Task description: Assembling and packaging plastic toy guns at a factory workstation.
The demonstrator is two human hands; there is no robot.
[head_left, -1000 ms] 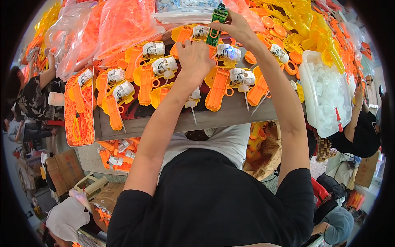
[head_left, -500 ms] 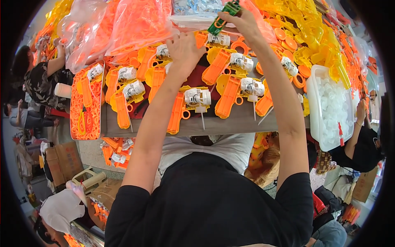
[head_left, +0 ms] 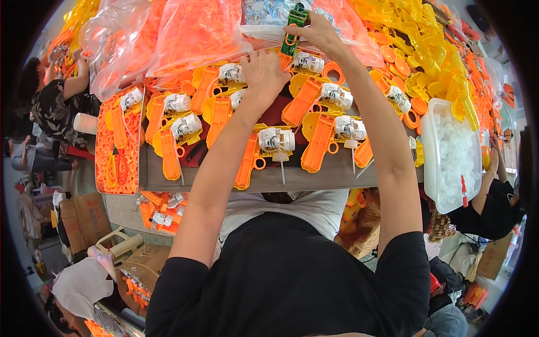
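Observation:
My right hand (head_left: 319,32) is closed around a green power screwdriver (head_left: 289,45), held upright with its lower end at a toy gun (head_left: 307,63) in the far row. That gun is half a shell, with a white cylinder and an orange grip. At its orange part, my left hand (head_left: 264,70) has its fingers bent and appears to hold the gun; the fingertips are partly hidden. Several similar toy guns lie in rows nearer me, such as one with an orange grip (head_left: 318,143) and a white cylinder (head_left: 349,128) with thin wires. White sticks hang from some cylinders.
Clear bags of orange rings (head_left: 196,39) fill the far left, and yellow shells (head_left: 415,50) are heaped at the far right. A tray of orange rings (head_left: 104,163) stands left, and a white tub (head_left: 432,168) of translucent caps right. Other people sit on both sides.
The green screwdriver has gone from tilted to upright and moved slightly left and down. My left hand has shifted a little right; the whole view has shifted slightly.

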